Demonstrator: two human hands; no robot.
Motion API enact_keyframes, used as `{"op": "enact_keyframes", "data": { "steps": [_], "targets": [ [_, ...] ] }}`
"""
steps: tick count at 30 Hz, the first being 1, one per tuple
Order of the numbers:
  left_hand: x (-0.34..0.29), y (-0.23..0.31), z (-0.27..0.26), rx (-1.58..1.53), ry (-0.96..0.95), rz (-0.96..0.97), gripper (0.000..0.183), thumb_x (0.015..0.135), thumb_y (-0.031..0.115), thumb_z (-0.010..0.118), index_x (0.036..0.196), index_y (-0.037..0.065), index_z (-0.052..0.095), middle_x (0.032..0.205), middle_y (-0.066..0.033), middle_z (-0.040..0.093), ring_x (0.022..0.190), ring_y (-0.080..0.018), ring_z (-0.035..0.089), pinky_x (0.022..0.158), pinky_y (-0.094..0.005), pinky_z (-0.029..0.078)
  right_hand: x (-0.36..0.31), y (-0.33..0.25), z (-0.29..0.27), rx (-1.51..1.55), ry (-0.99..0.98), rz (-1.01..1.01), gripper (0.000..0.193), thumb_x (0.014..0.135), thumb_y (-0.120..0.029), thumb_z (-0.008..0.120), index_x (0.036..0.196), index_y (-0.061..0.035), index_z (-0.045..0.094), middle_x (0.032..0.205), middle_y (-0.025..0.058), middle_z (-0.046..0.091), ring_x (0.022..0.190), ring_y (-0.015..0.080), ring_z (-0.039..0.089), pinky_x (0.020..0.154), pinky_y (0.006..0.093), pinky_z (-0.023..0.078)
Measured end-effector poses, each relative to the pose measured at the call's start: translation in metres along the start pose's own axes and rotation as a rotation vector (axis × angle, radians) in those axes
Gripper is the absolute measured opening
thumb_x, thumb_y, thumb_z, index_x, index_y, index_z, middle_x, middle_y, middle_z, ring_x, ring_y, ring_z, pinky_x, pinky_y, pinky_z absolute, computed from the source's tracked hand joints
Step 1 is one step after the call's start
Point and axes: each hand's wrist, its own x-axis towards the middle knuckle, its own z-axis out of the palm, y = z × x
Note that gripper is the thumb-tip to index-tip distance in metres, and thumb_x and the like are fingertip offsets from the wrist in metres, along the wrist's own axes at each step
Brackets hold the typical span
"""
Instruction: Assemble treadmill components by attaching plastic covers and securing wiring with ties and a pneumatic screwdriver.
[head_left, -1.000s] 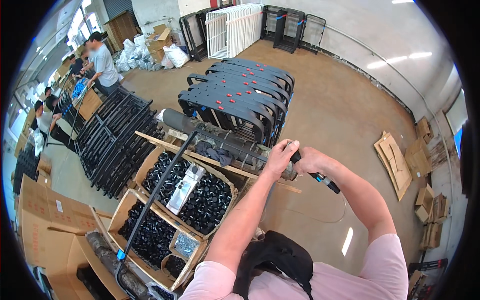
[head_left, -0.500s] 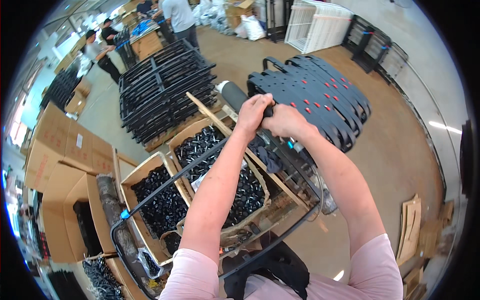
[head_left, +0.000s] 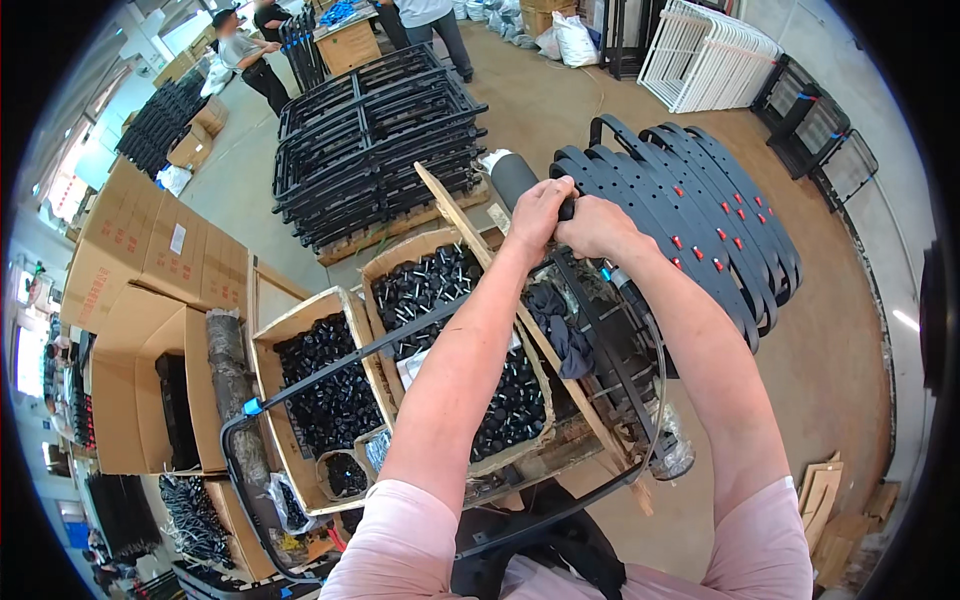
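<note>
My left hand (head_left: 540, 212) and my right hand (head_left: 602, 228) are together in front of me, both arms stretched out. Their closed fingers meet around a black round-ended piece (head_left: 567, 209), mostly covered, so its kind is unclear. Just beyond the left hand, a dark grey padded cylinder (head_left: 514, 178) with a white end slants away. A thin black tubular frame (head_left: 345, 362) with a blue tag (head_left: 252, 407) runs below my forearms, rounded at its left corner. Whether the held piece joins this frame is hidden by the hands.
Boxes of black fittings (head_left: 330, 385) stand below the frame, beside a wooden slat (head_left: 560, 365). Black frames (head_left: 375, 140) are stacked beyond. At right are curved dark panels (head_left: 690, 215) with red pieces; cartons (head_left: 150, 245) are at left. Other people (head_left: 250, 60) stand far left.
The whole scene has shifted right in the picture as my view turned. My hands remain together around the black piece, slightly further right in view.
</note>
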Motion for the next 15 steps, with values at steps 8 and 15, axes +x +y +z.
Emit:
{"op": "enact_keyframes", "data": {
  "steps": [8, 15],
  "targets": [
    [-0.003, -0.001, -0.006, -0.002, 0.021, -0.009, 0.033, 0.102, 0.038, 0.067, 0.095, 0.006, 0.071, 0.088, 0.0013, 0.063, 0.083, -0.0101, 0.055, 0.076, -0.0293, 0.046, -0.001, -0.002, -0.004, -0.02, -0.042, -0.005, 0.048, 0.082, -0.034, 0.067, 0.116, -0.002, 0.076, 0.114, 0.0213, 0.076, 0.107, 0.0363, 0.074, 0.093, 0.0439, 0.057],
    [-0.013, -0.009, -0.008, 0.008, 0.033, 0.023, 0.029, 0.102, 0.035, 0.066, 0.099, 0.006, 0.071, 0.095, 0.0006, 0.065, 0.09, -0.0102, 0.057, 0.084, -0.0289, 0.047, -0.005, -0.001, 0.005, -0.003, -0.052, -0.019, 0.049, 0.084, -0.034, 0.065, 0.116, 0.0012, 0.075, 0.119, 0.0236, 0.075, 0.112, 0.0372, 0.073, 0.096, 0.0449, 0.057]
  ]
}}
